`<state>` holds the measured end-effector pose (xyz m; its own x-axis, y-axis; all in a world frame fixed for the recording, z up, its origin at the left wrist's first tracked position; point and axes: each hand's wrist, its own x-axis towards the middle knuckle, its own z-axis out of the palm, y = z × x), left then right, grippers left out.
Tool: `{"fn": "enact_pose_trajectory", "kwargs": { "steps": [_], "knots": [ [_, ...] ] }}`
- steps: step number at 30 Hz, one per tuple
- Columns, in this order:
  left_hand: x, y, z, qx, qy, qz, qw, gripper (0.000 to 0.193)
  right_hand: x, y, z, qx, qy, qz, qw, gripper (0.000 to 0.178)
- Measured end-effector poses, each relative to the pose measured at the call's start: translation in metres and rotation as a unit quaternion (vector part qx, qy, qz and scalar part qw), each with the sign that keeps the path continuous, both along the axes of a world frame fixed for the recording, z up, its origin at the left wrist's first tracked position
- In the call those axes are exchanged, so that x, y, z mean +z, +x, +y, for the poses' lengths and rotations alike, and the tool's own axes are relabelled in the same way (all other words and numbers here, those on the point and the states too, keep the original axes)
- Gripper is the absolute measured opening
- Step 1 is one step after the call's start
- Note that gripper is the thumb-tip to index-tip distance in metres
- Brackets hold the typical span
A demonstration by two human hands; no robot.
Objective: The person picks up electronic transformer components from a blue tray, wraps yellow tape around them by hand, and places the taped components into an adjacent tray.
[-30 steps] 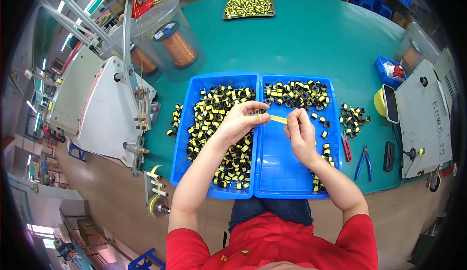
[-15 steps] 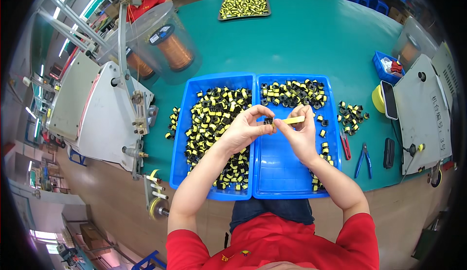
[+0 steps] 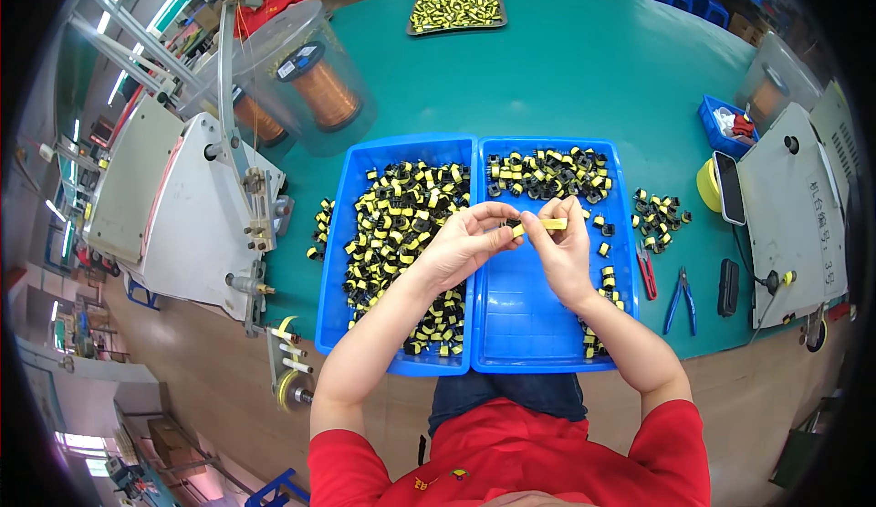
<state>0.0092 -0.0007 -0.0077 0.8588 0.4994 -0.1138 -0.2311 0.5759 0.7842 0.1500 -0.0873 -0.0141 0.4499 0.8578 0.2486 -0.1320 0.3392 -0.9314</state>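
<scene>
My left hand pinches a small black transformer, mostly covered by the fingertips, above the middle of two blue bins. Beside it, my right hand grips a short strip of yellow tape, whose near end meets the transformer. Below my left arm, the left blue bin is heaped with loose black and yellow transformers. In the right blue bin, similar transformers lie along the far end, and several line the right wall.
Red-handled pliers, blue-handled cutters and a black case lie right of the bins. Winding machines flank me, with copper wire spools at left. A tray of yellow parts stands at the far edge.
The fingers of both hands have shifted slightly around the transformer and tape, and the black part shows less between them. The view has moved a little; the bins look the same.
</scene>
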Motion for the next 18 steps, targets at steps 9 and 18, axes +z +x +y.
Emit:
{"fn": "enact_pose_trajectory", "kwargs": {
  "steps": [9,18],
  "knots": [
    [-0.003,0.004,-0.005,0.005,-0.034,-0.031,0.999,0.033,-0.006,-0.001,0.001,-0.030,-0.014,-0.011,0.999,0.029],
    [-0.005,0.008,-0.006,-0.011,-0.028,-0.051,0.998,0.038,-0.014,-0.001,0.004,-0.030,0.010,-0.007,0.999,0.027]
  ]
}}
